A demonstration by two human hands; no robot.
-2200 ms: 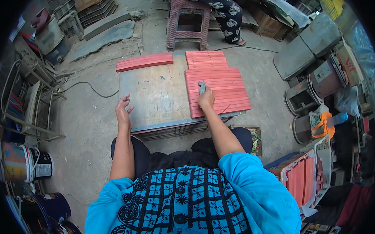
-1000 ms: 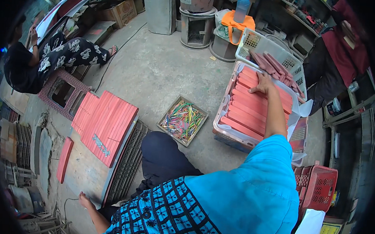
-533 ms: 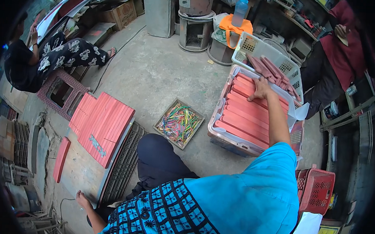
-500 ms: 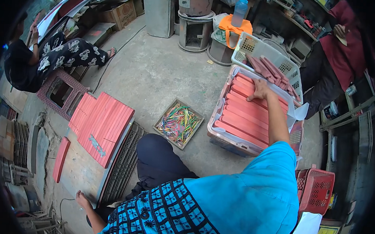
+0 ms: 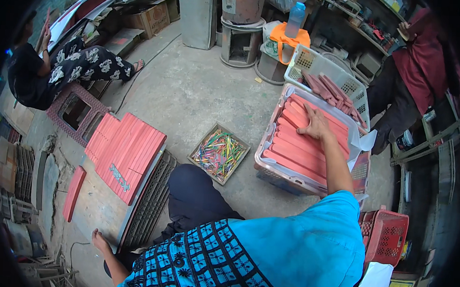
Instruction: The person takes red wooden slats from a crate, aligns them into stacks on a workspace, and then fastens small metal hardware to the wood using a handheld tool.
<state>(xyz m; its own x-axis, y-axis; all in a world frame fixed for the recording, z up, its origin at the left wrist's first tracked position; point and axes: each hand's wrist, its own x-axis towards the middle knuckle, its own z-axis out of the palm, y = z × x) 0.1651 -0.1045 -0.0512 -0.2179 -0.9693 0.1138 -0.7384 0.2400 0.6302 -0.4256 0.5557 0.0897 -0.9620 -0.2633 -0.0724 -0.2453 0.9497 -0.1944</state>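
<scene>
My right hand (image 5: 317, 125) lies over the row of pink slats (image 5: 297, 150) with rounded ends, packed side by side in a plastic-lined crate (image 5: 264, 168). Its thumb and fingers are spread across the slats' tops, the hand open. At lower left, my left hand (image 5: 100, 242) rests by the near edge of a wooden board (image 5: 91, 204), fingers loosely curled and nothing visible in them. More pink slats (image 5: 127, 149) lie in a close block on that board, with a grey patterned mark on them. One separate pink slat (image 5: 74, 193) lies at the board's left.
A square tray (image 5: 219, 153) of colourful thin sticks sits on the floor between board and crate. Behind the crate stands a pale basket (image 5: 303, 58) with loose pink pieces. A red basket (image 5: 387, 235) is at right. One person (image 5: 43, 74) sits far left, another (image 5: 418, 59) far right.
My right hand has shifted slightly nearer and down over the slats, its fingers flatter. The left hand has hardly moved. The seated person at left and the one at right have raised their hands slightly.
</scene>
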